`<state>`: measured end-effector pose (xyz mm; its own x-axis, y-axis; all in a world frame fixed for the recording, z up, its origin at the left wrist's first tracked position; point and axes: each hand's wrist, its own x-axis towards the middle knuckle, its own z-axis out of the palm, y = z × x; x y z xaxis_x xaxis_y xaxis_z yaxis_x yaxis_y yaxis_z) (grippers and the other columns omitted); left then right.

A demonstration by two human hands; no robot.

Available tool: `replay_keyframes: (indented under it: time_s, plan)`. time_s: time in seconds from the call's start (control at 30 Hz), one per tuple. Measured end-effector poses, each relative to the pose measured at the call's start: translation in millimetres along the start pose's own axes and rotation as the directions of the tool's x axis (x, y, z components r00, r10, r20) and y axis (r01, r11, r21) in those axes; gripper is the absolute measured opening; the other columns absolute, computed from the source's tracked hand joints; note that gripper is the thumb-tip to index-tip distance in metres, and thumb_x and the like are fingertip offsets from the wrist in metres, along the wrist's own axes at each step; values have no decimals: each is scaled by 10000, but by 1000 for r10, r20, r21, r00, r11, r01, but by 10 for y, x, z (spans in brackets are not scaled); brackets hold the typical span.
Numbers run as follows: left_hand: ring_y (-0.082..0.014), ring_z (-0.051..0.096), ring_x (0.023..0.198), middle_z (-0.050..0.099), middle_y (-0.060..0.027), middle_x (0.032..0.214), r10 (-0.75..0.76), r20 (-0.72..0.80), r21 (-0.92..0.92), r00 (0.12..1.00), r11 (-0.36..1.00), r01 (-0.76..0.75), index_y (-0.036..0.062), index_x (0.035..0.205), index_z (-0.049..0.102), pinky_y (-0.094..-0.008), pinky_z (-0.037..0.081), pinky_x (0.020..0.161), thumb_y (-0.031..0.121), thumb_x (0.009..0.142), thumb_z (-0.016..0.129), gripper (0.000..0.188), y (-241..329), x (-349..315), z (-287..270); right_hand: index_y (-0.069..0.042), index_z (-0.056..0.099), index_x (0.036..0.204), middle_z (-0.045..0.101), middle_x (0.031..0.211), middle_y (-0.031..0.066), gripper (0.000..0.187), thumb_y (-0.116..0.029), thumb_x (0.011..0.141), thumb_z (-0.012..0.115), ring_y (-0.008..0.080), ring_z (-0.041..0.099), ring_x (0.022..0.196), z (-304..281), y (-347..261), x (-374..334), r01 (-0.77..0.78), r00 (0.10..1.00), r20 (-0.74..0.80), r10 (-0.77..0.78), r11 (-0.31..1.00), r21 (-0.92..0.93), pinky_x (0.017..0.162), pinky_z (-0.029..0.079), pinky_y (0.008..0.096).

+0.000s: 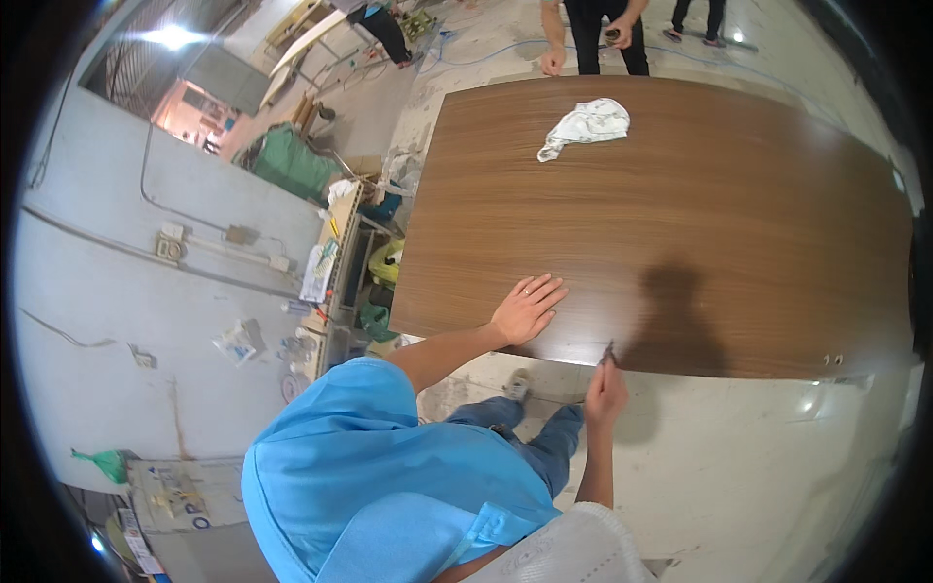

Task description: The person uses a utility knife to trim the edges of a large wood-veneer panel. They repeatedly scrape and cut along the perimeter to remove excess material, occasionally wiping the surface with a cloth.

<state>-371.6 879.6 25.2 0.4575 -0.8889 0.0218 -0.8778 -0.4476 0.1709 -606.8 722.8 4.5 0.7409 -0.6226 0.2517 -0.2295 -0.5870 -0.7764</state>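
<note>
A large brown wood-grain panel (777, 223) lies flat in front of me. My left hand (528, 309) rests palm down on it near the front edge, fingers stretched out and slightly spread, a ring on one finger. At that same edge, further right, my right hand (606, 391) is closed round a small, thin dark tool (609, 352). Its tip points away from me at the panel's edge; the exact kind is too small to make out. Far from both hands, a crumpled white patterned cloth (589, 126) lies on the panel.
Across the panel stands a co-worker in dark trousers (588, 39), a small object in one hand. Two more people appear further back. A cluttered shelf (335, 262) and the white wall (107, 282) are to my left. A blue hose (486, 60) crosses the floor behind.
</note>
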Motion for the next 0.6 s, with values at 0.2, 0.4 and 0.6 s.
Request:
replay_keyframes:
  time_s: [0.2, 0.4, 0.6]
  plan:
    - [-314, 356, 1554, 420, -82, 1677, 24, -81, -183, 996, 982, -38, 158, 1609, 453, -512, 272, 1276, 356, 1043, 582, 613, -44, 39, 78, 16, 680, 1323, 654, 758, 45, 317, -146, 1052, 656, 118, 590, 679, -206, -389, 1002, -253, 967, 49, 248, 942, 220, 665, 496, 294]
    - [-302, 395, 1536, 524, -66, 1589, 239, -312, -261, 919, 909, -325, 130, 1485, 569, -514, 306, 1265, 308, 969, 662, 554, -112, -486, 262, 12, 675, 1246, 637, 738, -1, 238, -122, 1051, 647, 62, 553, 641, 569, -1034, 1095, -325, 943, 171, 285, 898, 296, 577, 444, 251]
    - [-311, 481, 1478, 486, -66, 1640, 319, 34, -41, 947, 947, -317, 152, 1371, 679, -556, 326, 1258, 226, 983, 604, 401, -842, -2425, 457, -25, 675, 1216, 723, 815, 45, 201, -62, 1034, 598, 60, 502, 490, 1902, -1820, 642, -527, 785, 509, 354, 813, 249, 446, 419, 225]
